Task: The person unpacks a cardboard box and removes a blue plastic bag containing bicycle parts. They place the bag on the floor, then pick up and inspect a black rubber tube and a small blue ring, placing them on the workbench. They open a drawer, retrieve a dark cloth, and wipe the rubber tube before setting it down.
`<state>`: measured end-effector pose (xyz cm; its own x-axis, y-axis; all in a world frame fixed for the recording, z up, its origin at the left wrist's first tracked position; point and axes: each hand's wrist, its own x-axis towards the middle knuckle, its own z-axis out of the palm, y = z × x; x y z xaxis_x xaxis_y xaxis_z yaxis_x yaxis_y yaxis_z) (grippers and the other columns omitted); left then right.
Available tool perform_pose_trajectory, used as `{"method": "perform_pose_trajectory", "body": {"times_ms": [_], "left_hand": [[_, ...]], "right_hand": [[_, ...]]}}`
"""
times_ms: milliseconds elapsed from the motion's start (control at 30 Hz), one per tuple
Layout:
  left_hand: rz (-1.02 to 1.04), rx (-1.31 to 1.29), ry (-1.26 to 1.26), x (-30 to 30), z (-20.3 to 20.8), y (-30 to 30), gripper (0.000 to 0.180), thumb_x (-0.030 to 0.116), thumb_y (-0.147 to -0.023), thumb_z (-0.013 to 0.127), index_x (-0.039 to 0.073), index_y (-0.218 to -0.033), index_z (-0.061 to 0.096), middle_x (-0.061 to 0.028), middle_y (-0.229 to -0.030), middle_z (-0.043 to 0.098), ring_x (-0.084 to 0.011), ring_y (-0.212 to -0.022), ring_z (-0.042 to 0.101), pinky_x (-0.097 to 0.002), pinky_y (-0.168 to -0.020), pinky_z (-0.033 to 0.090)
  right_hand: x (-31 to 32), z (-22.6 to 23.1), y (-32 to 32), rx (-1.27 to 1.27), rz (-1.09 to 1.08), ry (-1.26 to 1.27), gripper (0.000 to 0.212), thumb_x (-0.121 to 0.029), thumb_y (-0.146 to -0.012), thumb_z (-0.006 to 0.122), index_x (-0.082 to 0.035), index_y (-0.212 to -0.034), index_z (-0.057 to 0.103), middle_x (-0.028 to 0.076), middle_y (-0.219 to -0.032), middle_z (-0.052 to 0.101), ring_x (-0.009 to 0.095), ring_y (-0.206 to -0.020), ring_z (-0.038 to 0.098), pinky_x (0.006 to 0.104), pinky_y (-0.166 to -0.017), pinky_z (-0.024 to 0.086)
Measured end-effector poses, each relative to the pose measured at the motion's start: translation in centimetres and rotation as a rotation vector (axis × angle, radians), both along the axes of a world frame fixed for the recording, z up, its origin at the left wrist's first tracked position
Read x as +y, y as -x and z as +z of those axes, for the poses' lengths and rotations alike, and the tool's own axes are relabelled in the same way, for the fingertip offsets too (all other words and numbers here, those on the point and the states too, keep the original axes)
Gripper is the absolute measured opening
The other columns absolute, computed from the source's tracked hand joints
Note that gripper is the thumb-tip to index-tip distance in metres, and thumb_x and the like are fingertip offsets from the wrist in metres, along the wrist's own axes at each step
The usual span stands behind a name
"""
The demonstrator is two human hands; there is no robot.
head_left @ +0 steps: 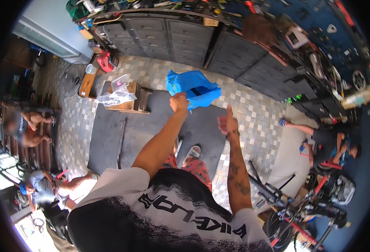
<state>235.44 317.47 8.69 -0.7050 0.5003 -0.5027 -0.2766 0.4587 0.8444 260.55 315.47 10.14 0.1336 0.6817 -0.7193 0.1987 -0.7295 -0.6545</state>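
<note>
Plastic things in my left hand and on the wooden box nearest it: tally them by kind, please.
Blue bag: 1, in your left hand
Clear container: 1, on the wooden box
Crumpled clear plastic: 1, same box
Total: 3

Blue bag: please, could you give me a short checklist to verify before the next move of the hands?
1. Left grip closed on the blue bag: ok.
2. Right grip apart from the bag: ok.
3. Bag's contents known: cannot tell, the inside is dark.
4. Dark mat free of loose things: not ok, a bar lies on it.
5. Wooden box uncovered: not ok, clear plastic lies on it.
</note>
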Motion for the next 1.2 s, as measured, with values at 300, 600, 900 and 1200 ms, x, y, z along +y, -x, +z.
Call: {"method": "perform_pose_trajectory", "body": {"times_ms": [300, 600, 900, 1200], "left_hand": [[-0.104, -0.197, 0.080, 10.8, -9.8, 7.5, 0.018, 0.022, -0.086, 0.073, 0.005, -0.091, 0.079, -0.0075, -0.076, 0.074, -0.0211, -0.069, 0.073, -0.0357, -0.062, 0.057], [0.173, -0.433, 0.279, 10.2, -27.8, 39.8, 0.040, 0.030, -0.106, 0.049, 0.001, -0.086, 0.070, -0.0130, -0.068, 0.069, -0.0220, -0.052, 0.064, -0.0333, -0.042, 0.049], [1.190, -0.943, 0.049, 8.1, -43.5, 50.5, 0.056, 0.046, -0.104, 0.061, 0.010, -0.145, 0.046, -0.0232, -0.136, 0.057, -0.0422, -0.126, 0.060, -0.0588, -0.101, 0.056], [0.837, -0.405, -0.093, 11.5, -34.5, 44.9, 0.038, 0.027, -0.102, 0.067, 0.001, -0.127, 0.054, -0.0179, -0.118, 0.062, -0.0338, -0.098, 0.070, -0.0442, -0.082, 0.065]], "right_hand": [[22.3, -14.6, 17.8, -0.412, 0.234, -0.103, 0.035, -0.034, -0.089, 0.069, -0.001, -0.079, 0.065, 0.007, -0.065, 0.059, 0.019, -0.048, 0.054, 0.0339, -0.044, 0.040], [27.1, -14.4, 21.1, -0.628, 0.521, -0.595, 0.022, -0.022, -0.097, 0.060, -0.002, -0.090, 0.065, 0.020, -0.078, 0.065, 0.037, -0.069, 0.062, 0.0461, -0.067, 0.048], [29.0, -13.9, 21.0, -0.559, 0.488, -0.288, 0.026, -0.027, -0.098, 0.065, -0.006, -0.083, 0.060, 0.005, -0.063, 0.058, 0.015, -0.046, 0.056, 0.0345, -0.047, 0.043], [32.4, -14.0, 25.0, -0.541, 0.492, -0.218, 0.020, -0.025, -0.097, 0.068, -0.008, -0.088, 0.063, 0.005, -0.066, 0.062, 0.015, -0.049, 0.062, 0.0334, -0.048, 0.048]]}}
